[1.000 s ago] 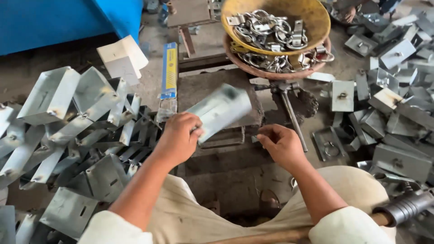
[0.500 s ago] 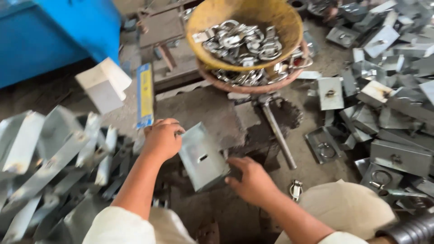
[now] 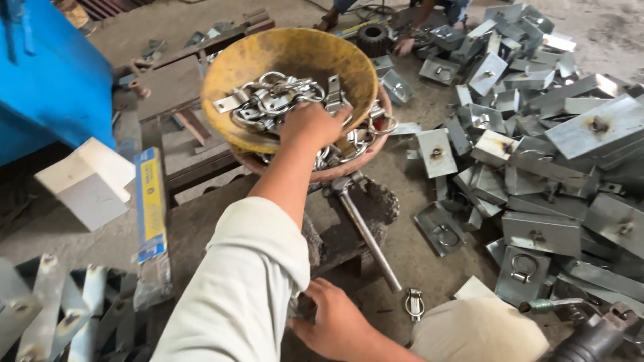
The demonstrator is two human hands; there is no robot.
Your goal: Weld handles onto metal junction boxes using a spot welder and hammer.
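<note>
Yellow bowl, left hand inside.

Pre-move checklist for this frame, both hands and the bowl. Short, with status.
1. Left hand on the ring clips in the yellow bowl: ok, it lies on top of the pile.
2. Left hand closed on a clip: cannot tell, the fingers are hidden under the hand.
3. Right hand apart from the metal rod: ok, it is low at the foot of the dark block.
4. Yellow bowl seated in the reddish bowl: ok, nested, though tilted.
5. Top of the block free: cannot tell, the arm covers most of it.
6. No stray parts underfoot: not ok, a loose clip lies by the rod's end.
</note>
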